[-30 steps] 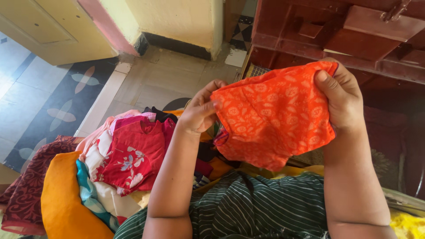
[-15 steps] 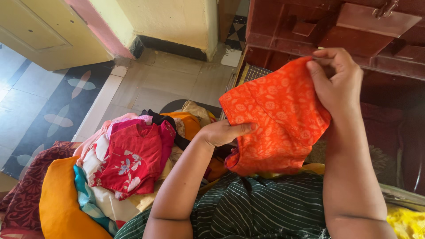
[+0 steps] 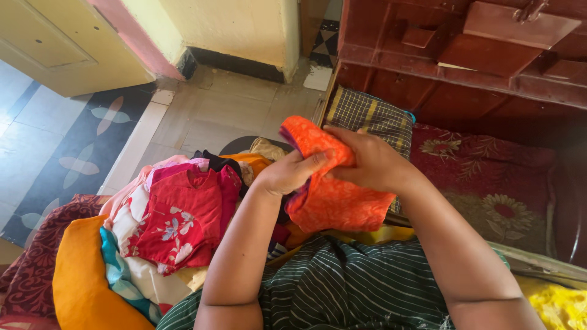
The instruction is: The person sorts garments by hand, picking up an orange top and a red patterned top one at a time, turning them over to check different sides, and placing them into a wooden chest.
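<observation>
between both hands' fingers (image 3: 318, 162), orange cloth (image 3: 336, 201), folded

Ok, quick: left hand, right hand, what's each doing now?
Left hand: closed on the orange cloth, gripping its left edge.
Right hand: closed on the same cloth, fingers folded over its top.

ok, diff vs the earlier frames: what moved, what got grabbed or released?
The orange garment, held up and spread a second ago, has come down and been folded over. The left hand dropped off its edge, then took hold again; the right hand came down from its top corner and now presses the fold. Unchanged: the clothes pile and the red chest.
</observation>
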